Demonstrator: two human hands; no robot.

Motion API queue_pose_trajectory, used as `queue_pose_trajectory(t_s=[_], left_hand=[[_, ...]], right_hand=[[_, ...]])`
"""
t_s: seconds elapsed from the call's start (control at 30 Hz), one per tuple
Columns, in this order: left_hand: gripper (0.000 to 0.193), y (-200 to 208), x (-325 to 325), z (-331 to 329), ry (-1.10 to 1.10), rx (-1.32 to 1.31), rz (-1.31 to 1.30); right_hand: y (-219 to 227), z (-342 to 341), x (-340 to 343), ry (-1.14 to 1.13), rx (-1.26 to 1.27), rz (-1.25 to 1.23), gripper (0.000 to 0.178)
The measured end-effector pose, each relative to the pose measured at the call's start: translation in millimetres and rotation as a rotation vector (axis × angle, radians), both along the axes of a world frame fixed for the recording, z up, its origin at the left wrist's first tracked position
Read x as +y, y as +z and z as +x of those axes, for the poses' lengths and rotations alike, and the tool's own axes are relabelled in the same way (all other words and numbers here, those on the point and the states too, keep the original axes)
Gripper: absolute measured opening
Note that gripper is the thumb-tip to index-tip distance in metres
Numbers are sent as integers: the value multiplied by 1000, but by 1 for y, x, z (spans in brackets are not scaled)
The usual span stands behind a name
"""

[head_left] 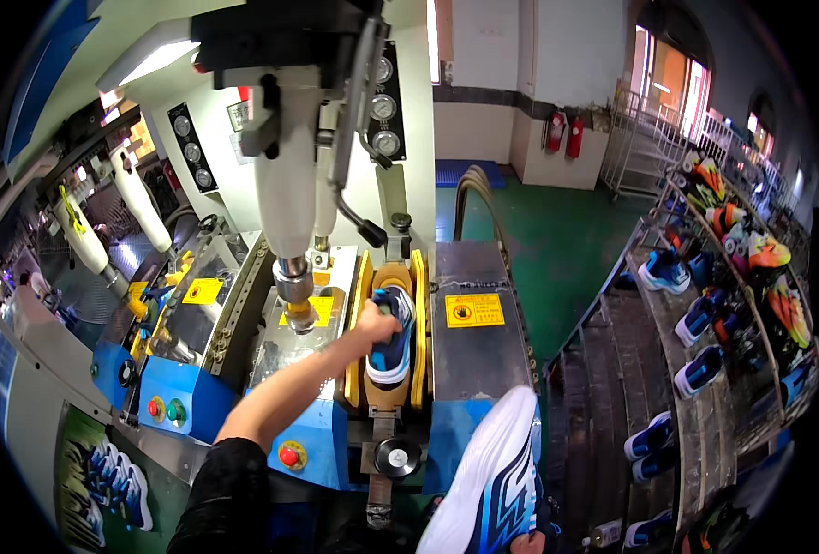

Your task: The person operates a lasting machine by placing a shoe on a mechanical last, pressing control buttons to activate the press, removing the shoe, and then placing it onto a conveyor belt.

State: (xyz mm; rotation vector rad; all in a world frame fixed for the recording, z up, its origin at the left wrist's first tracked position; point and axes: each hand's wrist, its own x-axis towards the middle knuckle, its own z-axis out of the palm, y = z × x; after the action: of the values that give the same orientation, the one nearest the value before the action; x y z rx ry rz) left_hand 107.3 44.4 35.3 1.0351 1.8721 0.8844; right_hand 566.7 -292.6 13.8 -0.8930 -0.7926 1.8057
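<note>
A blue sneaker with a white sole [389, 355] lies in the press station, toe toward the far end, between two yellow side pads [418, 323]. My left hand [379, 325] reaches into its foot opening, fingers curled and gripping it there; the fingertips are partly hidden. Close to the camera, a second sneaker [492, 475], with a white sole and a blue, black and white upper, is tilted with its toe up. My right hand [527, 543] holds this one low down, and only a little of the hand shows at the lower edge.
A white press arm with a metal tip [297, 286] hangs left of the station. Red button [291, 455] sits on the blue housing. Black knob [397, 456] is at the station's front. A rack of sneakers [695, 369] stands right; more shoes [119, 480] lie lower left.
</note>
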Motion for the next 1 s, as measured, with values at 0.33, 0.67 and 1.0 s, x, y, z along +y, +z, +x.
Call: queue_pose_trajectory(t_s=[0.33,0.67,1.0], left_hand=[[91,125,-370,-4,243,-908,240],[73,43,-555,19,1097,-723,465],[57,-5,-570,-5,1318,-578,-129]], right_hand=[[96,-154,128,67,-254,-174,41],[-13,-370,343,62,-1336,709,63],[3,-368,317,-37,-1208,723,64]])
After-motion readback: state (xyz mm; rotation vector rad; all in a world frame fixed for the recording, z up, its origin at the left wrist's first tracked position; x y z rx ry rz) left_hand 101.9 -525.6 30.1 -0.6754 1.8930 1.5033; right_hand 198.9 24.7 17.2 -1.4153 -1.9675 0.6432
